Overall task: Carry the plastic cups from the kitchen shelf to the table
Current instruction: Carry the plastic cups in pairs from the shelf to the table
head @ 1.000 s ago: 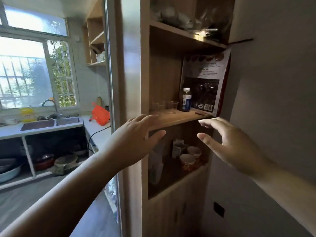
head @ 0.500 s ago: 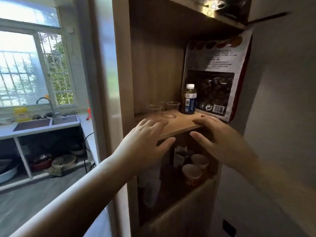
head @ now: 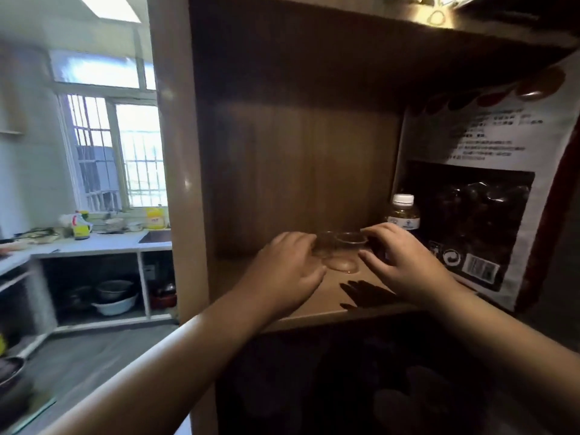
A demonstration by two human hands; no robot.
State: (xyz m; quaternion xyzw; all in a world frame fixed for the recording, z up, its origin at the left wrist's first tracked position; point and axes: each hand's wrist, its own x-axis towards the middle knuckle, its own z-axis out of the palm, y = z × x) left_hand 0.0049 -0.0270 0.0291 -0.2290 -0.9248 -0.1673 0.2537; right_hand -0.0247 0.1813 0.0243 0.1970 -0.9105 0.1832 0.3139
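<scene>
Two clear plastic cups stand side by side on the wooden shelf (head: 314,306). My left hand (head: 285,271) curls its fingers and thumb around the left cup (head: 324,248), hiding that cup's left side. The right cup (head: 348,251) is pinched at its rim and side between the forefinger and thumb of my right hand (head: 405,262). Both cups still rest on the shelf board.
A small bottle with a white cap (head: 403,215) and a large snack bag (head: 489,196) stand just right of the cups. The cabinet's side wall (head: 179,183) is at the left. Beyond it lie a kitchen counter (head: 94,243) and bowls (head: 113,304) underneath.
I have come closer to the shelf. Both hands moved from the shelf's front edge forward to the cups and closed around them.
</scene>
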